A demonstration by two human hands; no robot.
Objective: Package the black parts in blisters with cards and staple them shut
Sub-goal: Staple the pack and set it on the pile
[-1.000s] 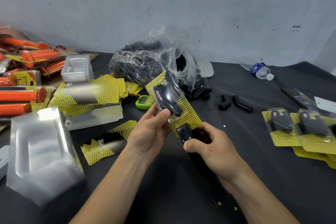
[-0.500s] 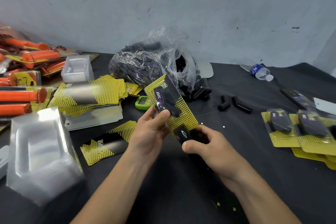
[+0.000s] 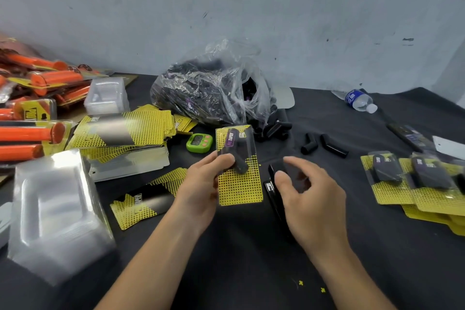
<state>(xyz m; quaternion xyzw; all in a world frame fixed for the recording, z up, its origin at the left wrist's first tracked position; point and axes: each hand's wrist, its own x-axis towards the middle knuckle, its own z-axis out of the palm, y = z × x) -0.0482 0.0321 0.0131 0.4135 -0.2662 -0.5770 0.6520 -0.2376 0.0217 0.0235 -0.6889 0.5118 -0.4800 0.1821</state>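
Observation:
My left hand pinches a clear blister pack by its left edge and holds it upright above the table. The pack has a black part inside, in front of a yellow dotted card. To its right, my right hand curls loosely over a black stapler, thumb on its left side and fingers over its top. The stapler stands apart from the pack. A clear bag of black parts lies behind, and two loose black parts lie to the right.
Stacked empty blisters stand at the left, with yellow cards behind them and a loose card nearer me. Finished packs pile up at the right. A green timer, a water bottle and orange-handled packages also lie about.
The pack has swung from tilted to upright and moved right, off the stapler's jaw. My right hand has loosened and shifted right with the stapler.

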